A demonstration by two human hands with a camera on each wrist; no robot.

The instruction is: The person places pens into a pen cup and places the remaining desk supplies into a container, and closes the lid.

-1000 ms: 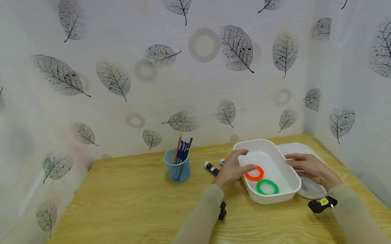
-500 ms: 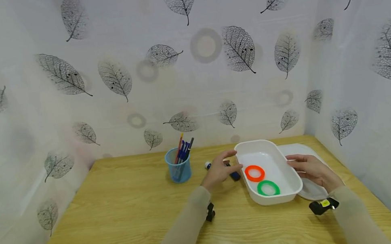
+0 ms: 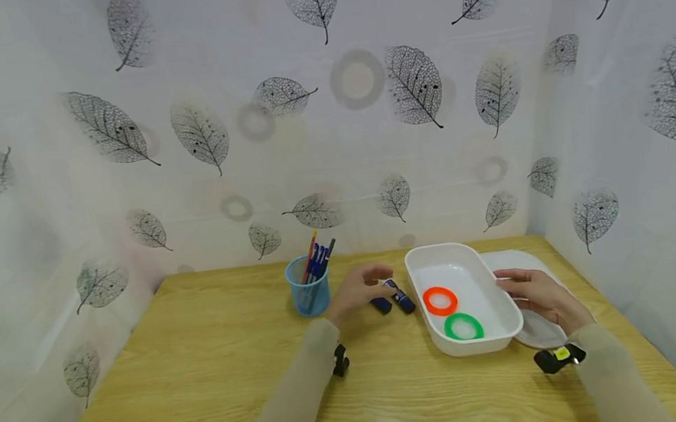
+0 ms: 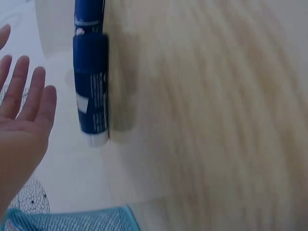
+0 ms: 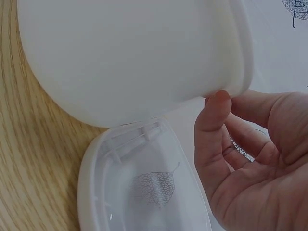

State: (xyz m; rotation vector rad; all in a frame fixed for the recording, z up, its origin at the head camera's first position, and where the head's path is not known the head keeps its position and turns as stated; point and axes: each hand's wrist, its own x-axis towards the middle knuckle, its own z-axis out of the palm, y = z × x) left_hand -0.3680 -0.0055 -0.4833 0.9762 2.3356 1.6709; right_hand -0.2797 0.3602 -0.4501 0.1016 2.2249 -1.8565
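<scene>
My left hand (image 3: 356, 294), its fingers loosely bent and holding nothing, is above two dark blue glue sticks (image 3: 400, 297) on the table. In the left wrist view one glue stick (image 4: 91, 96) lies beside the spread fingers, with part of a second glue stick (image 4: 89, 12) beyond it. An open white plastic box (image 3: 470, 286) stands to the right. Inside lie an orange ring (image 3: 440, 301) and a green ring (image 3: 463, 327). My right hand (image 3: 541, 295) touches the box's right side with its fingertips; the right wrist view shows them at the white box (image 5: 134, 53) edge.
A white translucent lid (image 3: 542, 330) lies to the right of the box, partly under the right hand. Left of the glue sticks stands a blue mesh cup (image 3: 309, 295) with several pens and pencils. Leaf-printed curtains (image 3: 304, 138) border the wooden table (image 3: 205, 368).
My left hand has drawn back leftwards from over the box to the glue sticks, uncovering the box's left rim. The right hand stays at the box.
</scene>
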